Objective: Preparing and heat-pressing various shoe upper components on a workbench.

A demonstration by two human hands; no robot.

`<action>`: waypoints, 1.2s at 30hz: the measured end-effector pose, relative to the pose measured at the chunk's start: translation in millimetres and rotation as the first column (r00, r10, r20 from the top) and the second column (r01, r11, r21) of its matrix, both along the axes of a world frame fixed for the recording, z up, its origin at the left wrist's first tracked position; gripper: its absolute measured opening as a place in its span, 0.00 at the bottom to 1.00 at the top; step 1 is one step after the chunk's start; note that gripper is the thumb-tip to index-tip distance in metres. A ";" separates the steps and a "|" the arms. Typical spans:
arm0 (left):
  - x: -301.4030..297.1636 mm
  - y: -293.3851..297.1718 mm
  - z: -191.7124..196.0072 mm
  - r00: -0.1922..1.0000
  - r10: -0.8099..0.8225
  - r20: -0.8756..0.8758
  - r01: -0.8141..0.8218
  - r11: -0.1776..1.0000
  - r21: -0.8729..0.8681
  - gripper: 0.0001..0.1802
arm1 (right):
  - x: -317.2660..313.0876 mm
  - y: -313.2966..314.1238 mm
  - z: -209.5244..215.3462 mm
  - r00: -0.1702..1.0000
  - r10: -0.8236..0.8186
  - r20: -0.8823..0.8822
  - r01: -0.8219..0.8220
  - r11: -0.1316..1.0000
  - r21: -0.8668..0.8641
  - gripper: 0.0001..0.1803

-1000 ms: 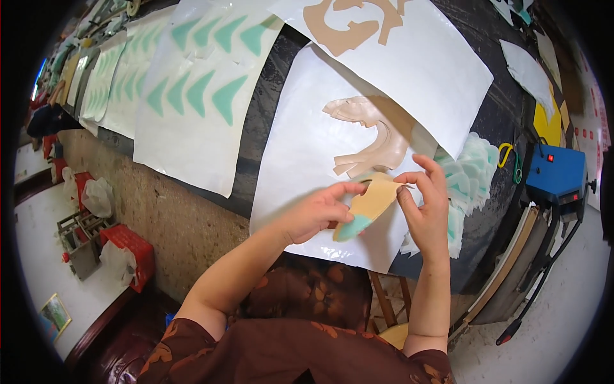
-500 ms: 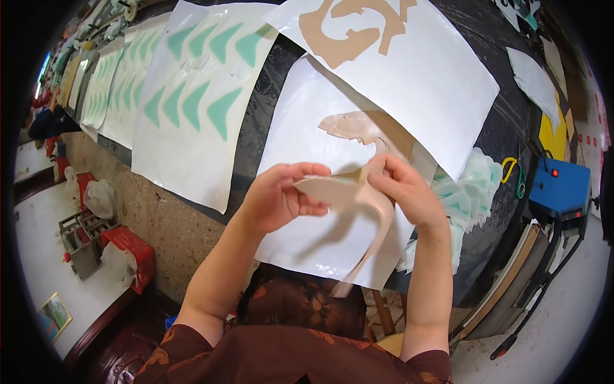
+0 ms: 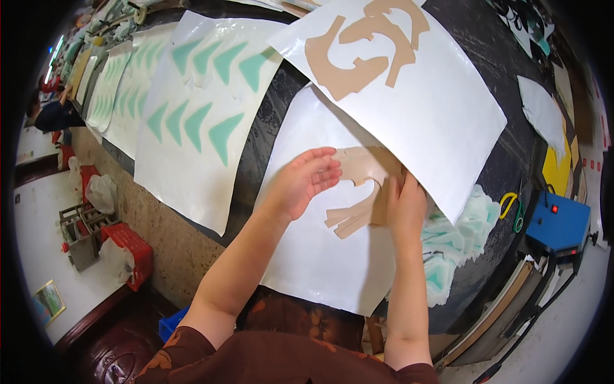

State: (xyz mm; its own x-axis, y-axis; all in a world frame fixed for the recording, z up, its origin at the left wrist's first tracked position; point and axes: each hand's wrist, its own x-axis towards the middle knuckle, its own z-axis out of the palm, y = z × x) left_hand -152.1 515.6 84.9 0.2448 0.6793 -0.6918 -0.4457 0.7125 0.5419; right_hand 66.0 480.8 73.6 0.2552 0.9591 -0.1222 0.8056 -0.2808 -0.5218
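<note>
A stack of thin beige cut pieces [image 3: 363,165], curved and with strip-like ends, lies on a white sheet [image 3: 320,262] in front of me. At the stack's left end is my left hand [image 3: 307,182], its fingers stretched out and its fingertips at the edge. My right hand [image 3: 404,208] is at the right side of the stack, thumb and fingers closed around its edge. Its fingertips are partly hidden beside an overlapping upper white sheet [image 3: 441,128]. On that upper sheet are several flat tan curved shapes [image 3: 348,73].
White sheets [image 3: 192,166] with green chevron shapes lie to the left. At right are a pile of translucent pale green pieces [image 3: 457,224], yellow-handled scissors [image 3: 508,205] and a blue machine [image 3: 558,221]. Red crates [image 3: 128,256] stand on the floor at left.
The beige piece held up between my hands is now down on the stack. Both hands have lowered to the stack's two ends. The view has shifted slightly.
</note>
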 end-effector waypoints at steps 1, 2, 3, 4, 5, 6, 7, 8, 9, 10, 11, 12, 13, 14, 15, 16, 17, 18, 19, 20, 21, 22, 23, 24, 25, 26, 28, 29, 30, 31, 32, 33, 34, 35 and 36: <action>-0.8 7.6 0.3 1.000 0.008 -0.003 -0.008 1.000 0.006 0.21 | -7.8 -6.1 10.6 1.000 0.008 -0.003 -0.008 1.000 0.006 0.13; -0.6 18.2 0.4 0.996 0.087 -0.019 -0.086 0.995 0.044 0.22 | -16.1 -13.5 25.2 0.997 0.051 0.060 -0.059 0.988 0.146 0.13; -1.6 28.9 0.3 0.985 0.169 -0.038 -0.165 0.983 0.083 0.24 | -21.8 -13.4 36.6 0.989 0.088 0.121 -0.119 0.952 0.281 0.13; -1.5 38.7 -0.1 0.983 0.179 -0.041 -0.176 0.981 0.084 0.24 | -23.6 -8.3 47.0 0.988 0.098 0.118 -0.128 0.951 0.282 0.13; -1.5 49.7 -1.0 0.975 0.210 -0.076 -0.201 0.973 0.118 0.26 | -25.7 -2.5 56.6 0.973 0.203 -0.113 -0.177 0.963 0.203 0.12; -0.7 59.1 -0.3 0.964 0.240 -0.111 -0.223 0.963 0.151 0.27 | -27.8 2.0 65.5 0.898 0.275 -0.344 -0.243 0.961 0.133 0.11; 6.0 68.5 -2.9 0.960 0.263 -0.100 -0.250 0.960 0.128 0.26 | -28.5 16.7 68.2 0.895 0.282 -0.346 -0.251 0.959 0.132 0.11; 9.3 76.7 -6.0 0.956 0.273 -0.104 -0.259 0.957 0.128 0.26 | -31.7 43.5 67.1 0.886 0.336 -0.319 -0.264 0.932 0.247 0.10; 15.5 85.3 -9.8 0.969 0.240 -0.064 -0.232 0.967 0.102 0.25 | -33.1 70.1 63.2 0.881 0.380 -0.280 -0.273 0.894 0.356 0.09; 16.9 91.4 -11.5 0.977 0.213 -0.032 -0.210 0.974 0.083 0.24 | -39.1 93.9 57.8 0.864 0.421 -0.277 -0.288 0.863 0.414 0.08; 19.4 95.1 -17.3 0.979 0.203 0.032 -0.206 0.969 0.133 0.21 | -39.1 114.6 46.8 0.847 0.485 -0.215 -0.359 0.823 0.440 0.08; 24.8 98.0 -16.5 0.979 0.202 0.040 -0.206 0.970 0.132 0.21 | -36.5 129.7 37.1 0.850 0.484 -0.209 -0.361 0.823 0.438 0.08; 28.2 98.8 -13.4 0.982 0.187 -0.001 -0.185 0.974 0.133 0.20 | -35.9 142.3 26.9 0.823 0.553 -0.130 -0.453 0.778 0.436 0.09; 31.2 99.1 -10.4 0.984 0.171 -0.041 -0.164 0.977 0.134 0.20 | -33.5 149.7 20.8 0.786 0.616 -0.051 -0.541 0.726 0.425 0.09; 30.1 98.3 -6.5 0.983 0.179 -0.045 -0.171 0.976 0.133 0.20 | -33.7 154.1 18.6 0.781 0.622 -0.055 -0.545 0.722 0.427 0.09; 30.1 97.1 -2.7 0.981 0.170 -0.096 -0.154 0.975 0.161 0.21 | -33.2 158.0 16.9 0.767 0.635 -0.091 -0.552 0.726 0.410 0.09; 30.6 96.0 -1.4 0.976 0.161 -0.145 -0.133 0.973 0.188 0.21 | -32.8 161.3 15.7 0.754 0.645 -0.126 -0.558 0.730 0.393 0.10; 29.8 95.1 -1.5 0.975 0.166 -0.147 -0.137 0.972 0.189 0.21 | -34.7 163.3 16.5 0.751 0.648 -0.127 -0.561 0.727 0.395 0.10; 28.4 94.2 -1.9 0.974 0.158 -0.165 -0.119 0.967 0.226 0.22 | -37.5 164.1 18.4 0.755 0.643 -0.129 -0.558 0.733 0.390 0.08; 27.3 93.2 -2.2 0.972 0.150 -0.184 -0.098 0.960 0.262 0.22 | -40.3 164.5 19.8 0.759 0.637 -0.130 -0.553 0.738 0.385 0.07; 29.5 93.0 -3.2 0.973 0.147 -0.177 -0.096 0.959 0.266 0.22 | -40.2 164.4 16.9 0.763 0.635 -0.123 -0.553 0.739 0.386 0.07; 31.7 92.5 -4.4 0.973 0.148 -0.178 -0.095 0.957 0.275 0.22 | -40.5 163.5 10.4 0.774 0.632 -0.039 -0.547 0.697 0.464 0.06; 34.1 92.0 -5.8 0.973 0.149 -0.179 -0.094 0.954 0.284 0.22 | -39.9 163.7 7.4 0.784 0.619 0.045 -0.542 0.647 0.536 0.05; 33.7 89.9 -7.6 0.973 0.147 -0.179 -0.091 0.954 0.286 0.22 | -41.3 163.9 7.6 0.785 0.617 0.047 -0.540 0.647 0.538 0.05; 33.4 87.8 -9.4 0.970 0.159 -0.184 -0.104 0.955 0.279 0.21 | -42.1 164.4 8.1 0.795 0.606 -0.015 -0.497 0.665 0.557 0.04; 34.0 86.9 -10.1 0.967 0.172 -0.188 -0.117 0.955 0.273 0.20 | -42.2 165.6 8.7 0.801 0.594 -0.077 -0.452 0.683 0.573 0.02; 35.5 83.7 -8.0 0.959 0.206 -0.194 -0.158 0.959 0.236 0.17 | -42.7 166.9 10.3 0.786 0.549 -0.285 -0.336 0.766 0.549 0.02; 35.9 83.4 -7.2 0.950 0.240 -0.199 -0.201 0.959 0.198 0.13 | -42.3 167.7 12.1 0.736 0.480 -0.478 -0.227 0.839 0.494 0.02; 35.8 82.9 -9.0 0.950 0.239 -0.199 -0.200 0.960 0.198 0.13 | -40.5 170.3 13.1 0.736 0.479 -0.478 -0.227 0.840 0.493 0.02; 35.3 82.1 -11.9 0.952 0.219 -0.215 -0.184 0.968 0.173 0.14 | -37.4 175.0 14.5 0.669 0.411 -0.619 -0.134 0.887 0.443 0.03; 35.1 81.5 -13.4 0.953 0.199 -0.230 -0.168 0.975 0.149 0.14 | -34.0 178.2 17.9 0.581 0.333 -0.743 -0.049 0.925 0.376 0.05; 34.2 80.5 -13.3 0.951 0.202 -0.233 -0.172 0.974 0.145 0.14 | -32.0 180.2 29.8 0.542 0.275 -0.794 -0.026 0.950 0.311 0.08; 35.7 80.6 -12.6 0.950 0.211 -0.230 -0.184 0.974 0.134 0.11 | -27.4 183.8 34.7 0.542 0.272 -0.795 -0.027 0.951 0.308 0.08; 36.3 80.5 -12.4 0.948 0.221 -0.227 -0.197 0.973 0.124 0.09 | -22.6 190.1 37.3 0.451 0.233 -0.862 0.067 0.954 0.292 0.08; 37.3 79.9 -15.8 0.951 0.216 -0.223 -0.194 0.974 0.119 0.09 | -14.5 195.5 40.1 0.355 0.195 -0.914 0.161 0.951 0.266 0.09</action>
